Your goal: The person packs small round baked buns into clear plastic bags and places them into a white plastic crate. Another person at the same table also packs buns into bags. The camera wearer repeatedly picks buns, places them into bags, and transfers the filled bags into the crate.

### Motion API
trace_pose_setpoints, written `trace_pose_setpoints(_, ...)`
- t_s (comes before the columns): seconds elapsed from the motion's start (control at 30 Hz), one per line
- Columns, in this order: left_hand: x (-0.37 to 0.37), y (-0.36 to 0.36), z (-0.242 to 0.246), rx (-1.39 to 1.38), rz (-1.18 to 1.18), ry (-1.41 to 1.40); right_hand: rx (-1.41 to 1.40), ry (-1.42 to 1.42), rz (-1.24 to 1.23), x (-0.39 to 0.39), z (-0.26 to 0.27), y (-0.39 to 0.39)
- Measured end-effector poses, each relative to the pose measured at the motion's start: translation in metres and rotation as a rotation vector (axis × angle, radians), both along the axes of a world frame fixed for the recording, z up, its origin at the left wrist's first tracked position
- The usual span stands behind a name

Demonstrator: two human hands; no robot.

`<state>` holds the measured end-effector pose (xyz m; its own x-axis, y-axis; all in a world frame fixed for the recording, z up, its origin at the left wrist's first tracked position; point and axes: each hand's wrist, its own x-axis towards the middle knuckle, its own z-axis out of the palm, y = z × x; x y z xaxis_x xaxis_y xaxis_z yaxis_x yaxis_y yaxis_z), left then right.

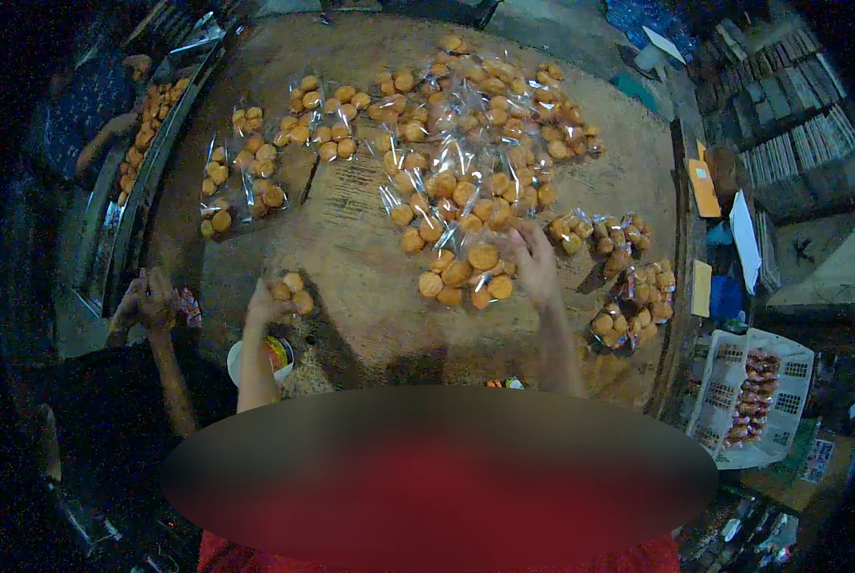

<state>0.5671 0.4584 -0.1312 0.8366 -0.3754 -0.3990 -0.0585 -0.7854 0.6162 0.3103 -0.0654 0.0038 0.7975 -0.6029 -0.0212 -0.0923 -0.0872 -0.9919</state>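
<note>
My left hand (266,301) holds a small clear bag of round golden-brown baked pieces (297,292) above the near left of the wooden table (356,286). On the right, my right hand (532,261) is at the edge of a clear bag of the same pieces (463,276); whether its fingers grip the plastic cannot be told. Beyond it lies a large heap of similar filled bags (470,143). More open-looking bags (255,157) lie at the far left. Tied-looking bags (631,301) are grouped at the right. Beneath my left forearm stands a white round container (284,354) with coloured contents.
A co-worker's hands (148,297) are close on my left. Another person's arm (105,143) is by a long tray of loose baked pieces (148,129). A white plastic basket (792,387) with packed bags stands at the right, below stacked flat items (803,157).
</note>
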Motion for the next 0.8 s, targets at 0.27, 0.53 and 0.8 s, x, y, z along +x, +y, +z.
trace_pose_setpoints(0.27, -0.261, -0.304, 0.094, -0.305, -0.723, 0.472, -0.514, 0.225, 0.326, 0.088, -0.051, -0.064)
trace_pose_setpoints(0.53, -0.366, -0.403, 0.035, -0.771, -0.548, 0.663, -0.486, 0.251, 0.448, 0.085, -0.038, -0.063)
trace_pose_setpoints(0.8, -0.252, -0.244, 0.065, -0.452, -0.483, 0.527, -0.355, 0.327, 0.535, 0.084, -0.038, -0.077)
